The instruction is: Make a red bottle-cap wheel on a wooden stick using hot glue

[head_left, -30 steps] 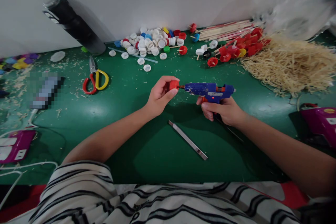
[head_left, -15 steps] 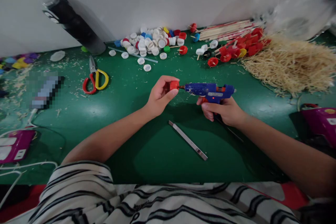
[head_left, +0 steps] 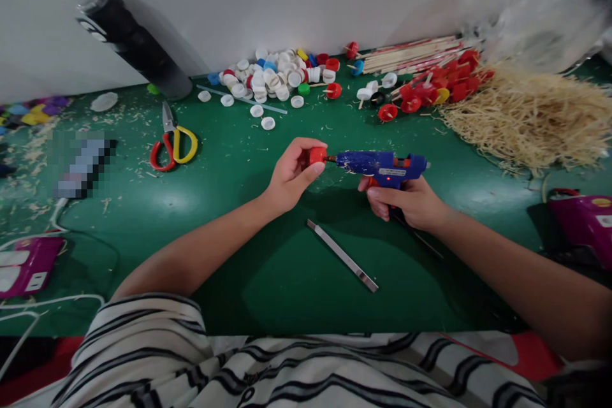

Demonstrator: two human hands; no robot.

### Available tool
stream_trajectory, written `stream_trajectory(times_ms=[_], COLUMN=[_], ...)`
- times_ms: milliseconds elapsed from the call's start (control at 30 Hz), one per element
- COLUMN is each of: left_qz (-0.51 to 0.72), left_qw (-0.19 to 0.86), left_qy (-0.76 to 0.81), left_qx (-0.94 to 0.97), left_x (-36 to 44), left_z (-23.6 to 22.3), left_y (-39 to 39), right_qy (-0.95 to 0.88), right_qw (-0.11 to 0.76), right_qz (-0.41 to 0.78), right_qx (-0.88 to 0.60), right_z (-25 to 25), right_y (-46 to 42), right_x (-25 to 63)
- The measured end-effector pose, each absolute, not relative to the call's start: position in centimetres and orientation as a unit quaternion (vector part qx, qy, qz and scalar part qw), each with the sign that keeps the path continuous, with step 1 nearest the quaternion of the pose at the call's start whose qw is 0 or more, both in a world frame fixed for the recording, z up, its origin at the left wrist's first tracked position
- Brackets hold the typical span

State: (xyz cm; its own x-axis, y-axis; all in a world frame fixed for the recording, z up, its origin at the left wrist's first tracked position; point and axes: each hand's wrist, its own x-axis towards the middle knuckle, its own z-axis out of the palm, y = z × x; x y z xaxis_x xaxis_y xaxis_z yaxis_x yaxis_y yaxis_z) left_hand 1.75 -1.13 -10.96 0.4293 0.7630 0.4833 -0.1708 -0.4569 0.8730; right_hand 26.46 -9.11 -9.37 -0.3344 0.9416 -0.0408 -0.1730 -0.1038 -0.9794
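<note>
Between thumb and fingers, my left hand (head_left: 291,177) pinches a red bottle cap (head_left: 317,155), its open side turned to the right. My right hand (head_left: 404,201) is wrapped round the handle of a blue hot glue gun (head_left: 366,161), which has a small lit red light. The gun points left, and its nozzle tip meets the cap's open side; whether it touches the inside is hidden. Below the hands, a silver utility knife (head_left: 343,256) lies slantwise on the green table (head_left: 268,268).
Loose bottle caps (head_left: 275,80) pile up along the wall. Caps on sticks (head_left: 421,92), wooden sticks (head_left: 411,56) and shredded straw (head_left: 530,118) lie at the back right. Scissors (head_left: 173,143), a phone (head_left: 83,166) and a black bottle (head_left: 138,48) are at left. Purple boxes (head_left: 36,264) flank both sides.
</note>
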Motion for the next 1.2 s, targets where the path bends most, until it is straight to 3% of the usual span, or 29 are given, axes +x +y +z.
stream_trajectory(times_ms=[1200], left_qz=[0.482], left_qw=[0.516], left_qy=[0.228], left_qx=[0.67], left_x=[1.98], left_z=[-11.22], left_y=[-0.9], right_qy=[-0.476], right_qw=[0.442], right_qz=[0.658], right_qx=[-0.382], right_z=[-9.29], right_y=[-9.16], right_x=[26.48])
